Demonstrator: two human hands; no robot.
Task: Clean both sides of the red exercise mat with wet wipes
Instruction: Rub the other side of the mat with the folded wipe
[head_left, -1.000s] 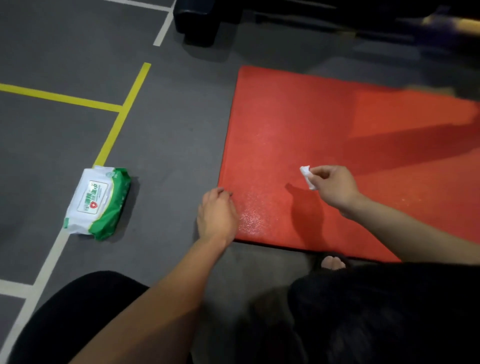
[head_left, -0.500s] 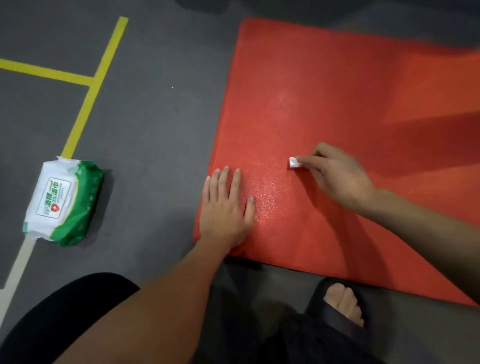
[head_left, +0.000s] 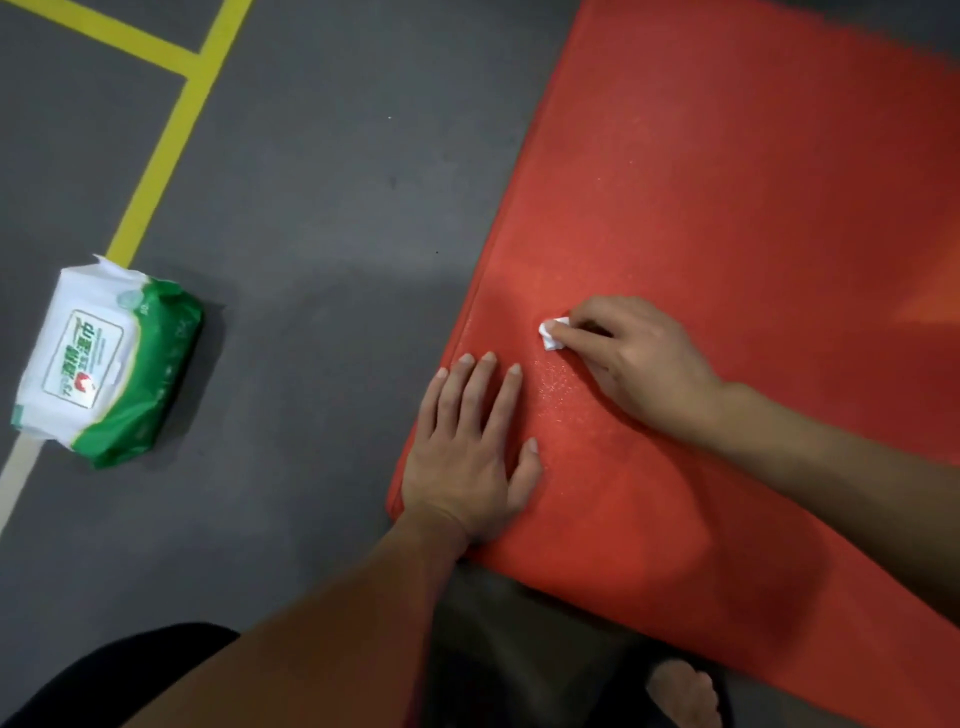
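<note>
Head view: flat red foam exercise mat (head_left: 727, 260) on grey floor (head_left: 322, 208). Left hand (head_left: 470, 452) flat, fingers straight, pressing mat's near corner. Right hand (head_left: 636, 364) pinching small crumpled white wet wipe (head_left: 551, 334) against mat. Green-white wipes pack (head_left: 106, 361) well left, on floor.

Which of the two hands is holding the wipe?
The right hand pinches the small crumpled white wipe on the red mat; the left hand lies flat, empty.

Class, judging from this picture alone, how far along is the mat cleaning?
Done: a damp sheen near the red foam exercise mat's corner. In hand: the right hand presses a small white wet wipe there; the left hand lies flat, steadying. Left: the remaining top surface and the underside.
</note>
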